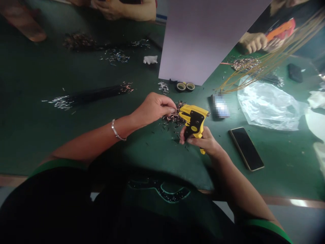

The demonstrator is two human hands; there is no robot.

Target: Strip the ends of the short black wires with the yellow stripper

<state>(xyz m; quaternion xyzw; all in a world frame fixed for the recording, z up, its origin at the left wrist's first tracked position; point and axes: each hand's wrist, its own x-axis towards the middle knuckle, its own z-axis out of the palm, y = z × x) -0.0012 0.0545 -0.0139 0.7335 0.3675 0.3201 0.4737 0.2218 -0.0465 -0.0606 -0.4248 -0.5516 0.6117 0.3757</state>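
Right hand [208, 140] gripped the stripper [196, 122]; left hand [154, 107] pinched closed, contents unclear! Frame left, the bundle [93, 95] looked done; centre pile [174, 119], unfinished.

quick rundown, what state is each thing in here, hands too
Yellow tool: held; cannot tell whether its jaws are shut
Right hand: wrapped around the tool's handle
Left hand: fingertips pinched together by the tool's head
Phone: face up, screen dark
Plastic bag: lying spread out, wrinkled
Tape rolls: side by side
Black wires: laid together lengthwise
Wire pieces: loosely heaped
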